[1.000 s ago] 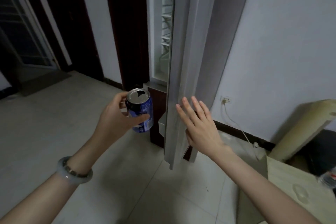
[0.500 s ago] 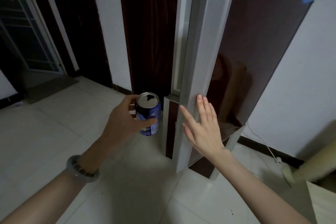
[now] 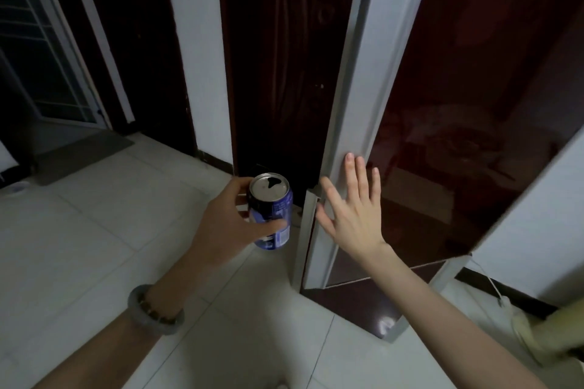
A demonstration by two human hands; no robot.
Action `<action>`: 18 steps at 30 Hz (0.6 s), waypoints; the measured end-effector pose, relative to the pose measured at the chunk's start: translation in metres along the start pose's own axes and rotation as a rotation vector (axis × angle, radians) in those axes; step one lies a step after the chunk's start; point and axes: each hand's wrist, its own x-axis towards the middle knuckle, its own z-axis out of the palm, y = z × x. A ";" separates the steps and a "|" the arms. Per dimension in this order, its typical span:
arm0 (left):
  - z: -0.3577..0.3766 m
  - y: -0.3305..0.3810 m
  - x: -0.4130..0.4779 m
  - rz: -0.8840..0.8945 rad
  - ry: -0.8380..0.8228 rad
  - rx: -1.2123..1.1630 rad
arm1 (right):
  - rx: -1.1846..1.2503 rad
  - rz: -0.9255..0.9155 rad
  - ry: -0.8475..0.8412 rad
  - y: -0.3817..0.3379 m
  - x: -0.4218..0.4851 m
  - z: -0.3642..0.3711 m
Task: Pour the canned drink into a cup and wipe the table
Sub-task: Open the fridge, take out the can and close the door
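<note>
- The tall door (image 3: 354, 98) serves as the landmark. It has a pale grey edge and a glossy dark red front, and it runs from the top of the view down to the floor.
- The right hand (image 3: 350, 215) is flat and wide open, with its fingers straight and slightly spread. The fingertips (image 3: 349, 158) lie against the grey edge of the tall door, low on it. Whether the palm also touches the edge is hard to tell from this angle. This hand holds nothing.
- The left hand (image 3: 230, 224) is just left of the tall door and apart from it. It grips the can (image 3: 271, 211), with the thumb across the front and the fingers curled round the far side.
- The can is dark blue with pale print and is held almost upright in the air, above the floor tiles (image 3: 94, 246). Its silver top faces the camera and shows a dark opening. It sits just left of the door's lower edge, level with the right hand.
- A grey bracelet (image 3: 155, 309) circles the left wrist, well left of the tall door and below the can.
- A dark wooden panel (image 3: 278, 73) stands directly left of the tall door, behind the can.
- A grey mat (image 3: 82, 151) lies on the tiles far to the left of the tall door.
- A thin pale cable (image 3: 488, 281) hangs right of the door's bottom corner.
</note>
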 end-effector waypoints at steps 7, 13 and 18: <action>0.002 -0.031 0.088 0.023 -0.001 0.022 | -0.046 0.028 0.051 0.002 0.053 0.064; 0.012 -0.043 0.168 0.046 -0.022 0.036 | -0.120 0.048 0.055 0.012 0.092 0.117; 0.024 -0.059 0.214 0.036 -0.010 -0.001 | -0.151 0.089 0.022 0.025 0.119 0.150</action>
